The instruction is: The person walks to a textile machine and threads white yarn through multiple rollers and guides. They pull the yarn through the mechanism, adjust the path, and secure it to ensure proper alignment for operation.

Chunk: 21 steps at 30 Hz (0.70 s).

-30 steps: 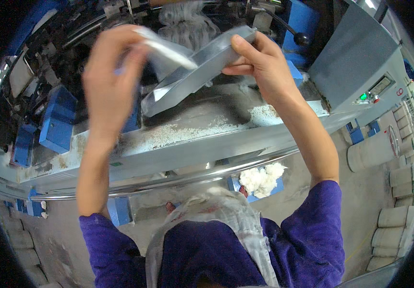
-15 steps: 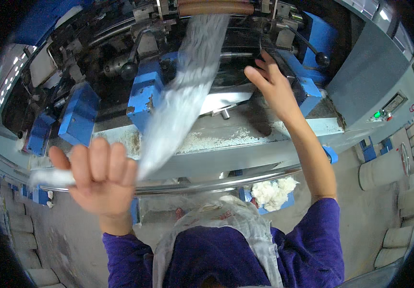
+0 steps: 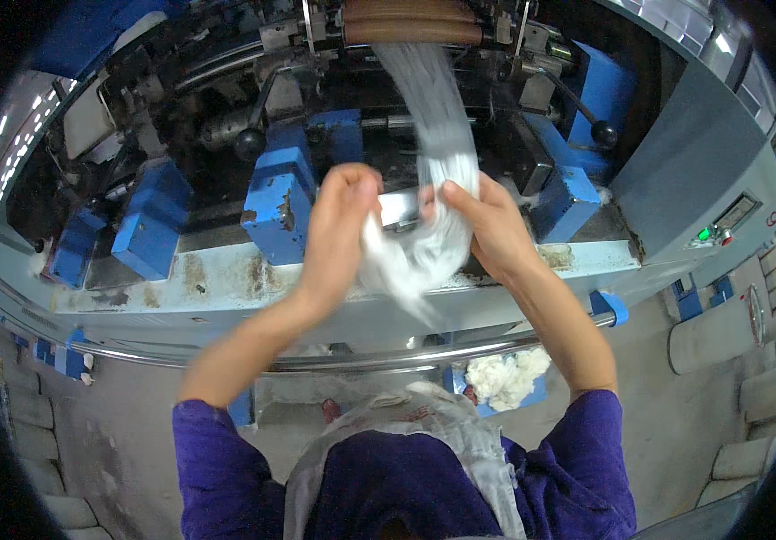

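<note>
A loose band of white fibre sliver [image 3: 446,162] hangs from the brown roller [image 3: 412,32] at the machine's top and loops down between my hands. My right hand [image 3: 494,220] is closed round the band on its right side, thumb across the front. At the loop's other side, my left hand [image 3: 341,211] has its fingers curled on the fibre near its end. Motion blurs the left fingers somewhat. A free tail of the sliver dangles below, over the machine's pale front ledge [image 3: 316,277].
Blue blocks [image 3: 277,211] and black-knobbed levers [image 3: 250,144] flank the working gap. A metal rail [image 3: 361,360] crosses before my body. Loose white fibre [image 3: 507,378] lies on a blue surface below. At right are a control panel [image 3: 721,225] and a pale drum [image 3: 712,344].
My left hand has swung from the lower left up to the middle, bringing the sliver along. My right hand has come down and left, taking hold of the band, which now forms a loop.
</note>
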Each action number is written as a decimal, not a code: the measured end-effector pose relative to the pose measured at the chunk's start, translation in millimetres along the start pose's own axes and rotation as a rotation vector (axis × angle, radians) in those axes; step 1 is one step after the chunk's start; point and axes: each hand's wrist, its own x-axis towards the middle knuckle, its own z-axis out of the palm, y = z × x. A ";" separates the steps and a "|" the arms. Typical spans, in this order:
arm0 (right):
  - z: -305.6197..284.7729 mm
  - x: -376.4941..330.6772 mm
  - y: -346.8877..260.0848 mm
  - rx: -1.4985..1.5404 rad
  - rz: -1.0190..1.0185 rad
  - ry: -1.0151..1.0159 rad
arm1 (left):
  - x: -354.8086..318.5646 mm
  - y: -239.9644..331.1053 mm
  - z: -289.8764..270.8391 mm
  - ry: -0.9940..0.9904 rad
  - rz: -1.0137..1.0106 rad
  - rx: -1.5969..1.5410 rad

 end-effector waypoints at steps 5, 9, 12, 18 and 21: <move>7.7 -23.1 1.8 -1.058 -0.619 -0.013 | 64.2 -16.7 10.9 -0.133 -0.407 -0.133; -9.8 -12.5 -48.8 -1.403 -0.657 -0.154 | 70.5 -29.5 11.5 -0.195 -0.305 0.151; -31.8 42.6 -88.6 -1.442 -0.870 -0.018 | 67.0 -36.8 8.7 -0.203 -0.300 0.120; -23.4 149.7 -104.8 -1.947 -1.035 -0.350 | 69.1 -42.6 6.2 -0.210 -0.276 0.210; -16.6 163.3 -92.2 -2.094 -1.049 -0.423 | 68.1 -41.6 4.3 -0.235 -0.244 0.203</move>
